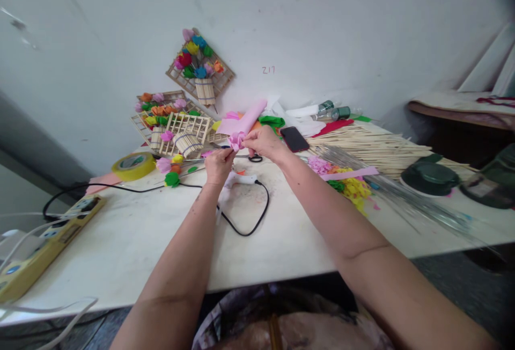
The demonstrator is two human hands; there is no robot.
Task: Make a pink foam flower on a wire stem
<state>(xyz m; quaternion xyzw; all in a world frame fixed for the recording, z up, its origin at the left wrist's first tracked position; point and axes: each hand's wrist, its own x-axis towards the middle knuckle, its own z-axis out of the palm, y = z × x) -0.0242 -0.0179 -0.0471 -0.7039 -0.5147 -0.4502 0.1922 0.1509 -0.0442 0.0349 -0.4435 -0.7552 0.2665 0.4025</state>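
Over the middle of the table, a pink paper flower (236,140) is pinched between my two hands. My left hand (219,165) is closed at the flower's lower left side, its fingertips at the base. At the right edge of the petals, my right hand (265,143) is closed with thumb and finger on the paper. A white glue gun (241,179) with a black cord lies just below the hands. The handle of a pair of scissors (255,159) shows under my right hand. Behind the flower is a larger sheet of pink paper (245,120).
Lattice panels with paper flowers (200,65) lean on the wall. At left are yellow tape (134,165), finished flowers (172,179) and a power strip (66,234). To the right lie a phone (294,139), wooden sticks (366,146), wires (402,197) and paper strips (356,189).
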